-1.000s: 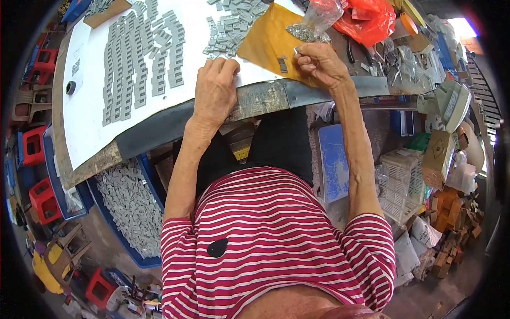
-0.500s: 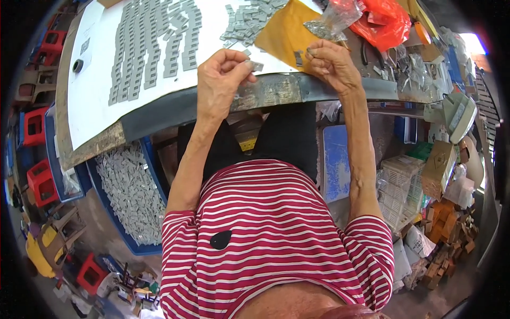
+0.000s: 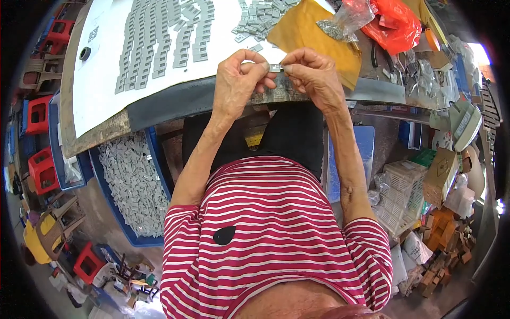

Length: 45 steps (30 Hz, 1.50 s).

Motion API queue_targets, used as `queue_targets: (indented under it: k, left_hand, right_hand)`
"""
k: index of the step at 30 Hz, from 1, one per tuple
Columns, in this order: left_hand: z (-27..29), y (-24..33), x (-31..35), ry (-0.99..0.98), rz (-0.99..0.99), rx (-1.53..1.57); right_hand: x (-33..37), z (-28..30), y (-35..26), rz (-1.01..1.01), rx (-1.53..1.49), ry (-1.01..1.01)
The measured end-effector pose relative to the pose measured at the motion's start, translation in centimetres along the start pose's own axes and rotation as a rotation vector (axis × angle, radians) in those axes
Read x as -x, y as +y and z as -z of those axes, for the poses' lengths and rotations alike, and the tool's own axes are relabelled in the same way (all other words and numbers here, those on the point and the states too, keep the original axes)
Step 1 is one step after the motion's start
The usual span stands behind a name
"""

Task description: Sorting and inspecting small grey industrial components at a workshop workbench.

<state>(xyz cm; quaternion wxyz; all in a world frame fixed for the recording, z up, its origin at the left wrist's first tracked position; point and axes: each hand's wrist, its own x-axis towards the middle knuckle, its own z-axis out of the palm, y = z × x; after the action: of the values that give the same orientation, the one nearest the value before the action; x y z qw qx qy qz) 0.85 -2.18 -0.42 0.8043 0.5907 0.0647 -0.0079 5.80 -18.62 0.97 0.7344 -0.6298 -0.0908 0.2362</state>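
Observation:
My left hand [image 3: 239,82] pinches a small flat grey plastic part [image 3: 275,68] between thumb and forefinger, just above the table's near edge. Against the part's right end, my right hand [image 3: 314,78] has thumb and forefinger pressed together; whatever tiny piece they hold is too small to make out. Beyond the hands lies a loose pile of similar grey parts [image 3: 263,20]. To the left, more of them stand in long overlapping rows [image 3: 154,45] on a white sheet [image 3: 98,90]. A yellow-brown cloth [image 3: 303,29] lies behind my right hand.
A clear bag of small metal pieces [image 3: 337,29] and a red plastic bag [image 3: 393,26] lie at the far right, near dark-handled pliers [image 3: 375,56]. A black ring [image 3: 85,53] sits on the sheet. Below the table at left, a blue bin [image 3: 139,240] holds many grey parts.
My right hand has moved left from the yellow-brown cloth to the grey part. My left hand still holds that part. The whole view has shifted slightly.

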Motion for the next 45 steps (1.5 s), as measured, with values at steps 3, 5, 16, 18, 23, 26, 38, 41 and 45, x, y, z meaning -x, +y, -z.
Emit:
queue_targets:
  k: [3,5,16,18,23,26,38,41,45]
  left_hand:
    - [-0.2,-0.1,0.1,-0.003,-0.005,-0.055]
    - [-0.4,0.0,0.2,-0.004,-0.01,-0.086]
    - [-0.4,-0.3,0.2,-0.065,-0.012,-0.097]
    - [-0.3,-0.5,0.2,-0.074,-0.017,-0.08]
    - [-0.3,-0.6,0.0,-0.096,-0.003,-0.044]
    - [-0.2,-0.9,0.0,-0.099,-0.004,-0.03]
    - [0.2,0.2,0.7,-0.147,-0.067,-0.368]
    - [0.6,0.3,0.7,-0.143,-0.065,-0.378]
    - [0.9,0.6,0.8,-0.149,-0.051,-0.376]
  right_hand:
    - [0.0,-0.1,0.0,0.001,0.057,-0.015]
    - [0.0,0.0,0.0,-0.013,0.095,-0.018]
    - [0.0,0.4,0.0,-0.062,0.188,-0.033]
    - [0.0,0.3,0.0,-0.071,0.187,-0.035]
    - [-0.1,0.5,0.4,-0.06,0.171,-0.051]
    - [0.0,-0.1,0.5,-0.043,0.115,-0.027]
    - [-0.4,0.3,0.7,-0.086,-0.021,-0.049]
    - [-0.2,0.0,0.7,-0.05,0.019,-0.063]
    - [-0.3,-0.5,0.5,-0.029,0.135,-0.059]
